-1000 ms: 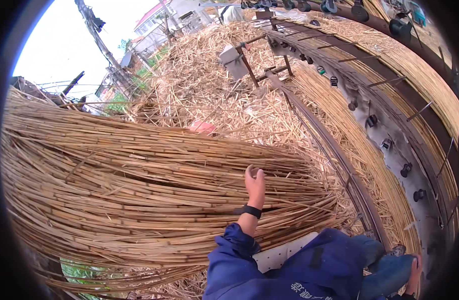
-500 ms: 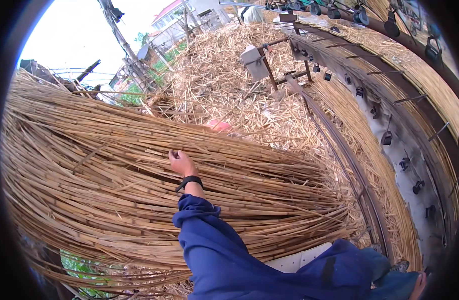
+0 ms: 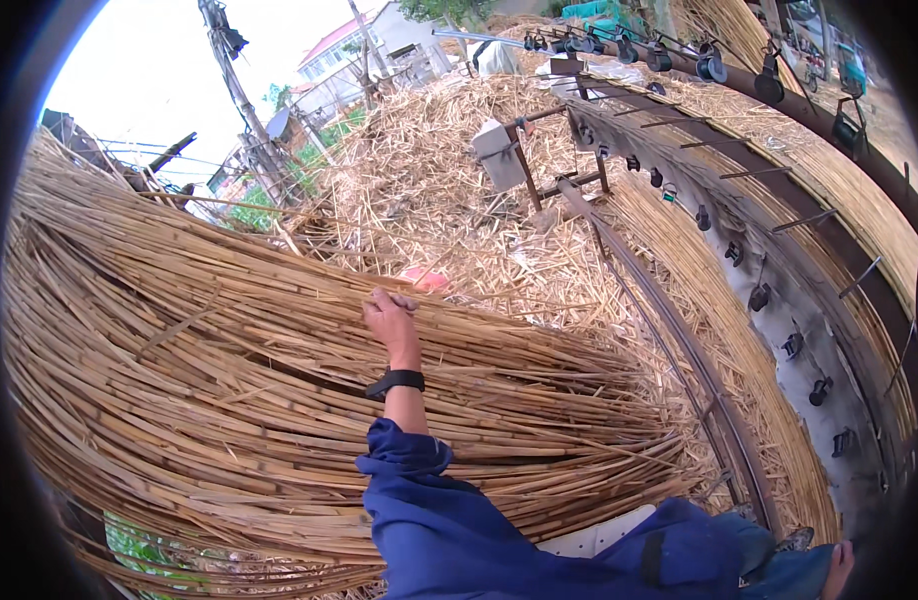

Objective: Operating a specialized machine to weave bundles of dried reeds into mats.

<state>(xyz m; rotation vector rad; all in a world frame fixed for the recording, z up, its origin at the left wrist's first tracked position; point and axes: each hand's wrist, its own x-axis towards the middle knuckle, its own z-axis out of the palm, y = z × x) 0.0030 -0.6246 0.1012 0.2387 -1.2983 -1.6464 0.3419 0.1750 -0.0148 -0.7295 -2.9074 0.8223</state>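
Note:
A large heap of long, dry tan reeds (image 3: pixel 229 400) lies in front of me, its stalks running from left to right. My left hand (image 3: pixel 391 318), with a black band (image 3: pixel 395 382) at the wrist and a rolled blue sleeve, reaches over the far upper part of the heap. Its fingers are curled closed on some reeds there; how many stalks they hold is hidden. At the lower right edge, next to my blue-clad legs, a bit of my right hand (image 3: pixel 839 568) shows, and its fingers cannot be made out.
To the right runs a curved metal frame (image 3: pixel 669 270) with a row of black hanging clips (image 3: pixel 759 297) and a rail (image 3: pixel 709 62) above. Broken straw (image 3: pixel 429 150) is piled beyond the reeds. A pale box (image 3: pixel 499 155) sits on the frame's end; a pole (image 3: pixel 241 90) stands behind.
My left hand has moved a little right and toward the far edge of the reeds, and it has turned. The view has shifted slightly. My right hand stays low at the right.

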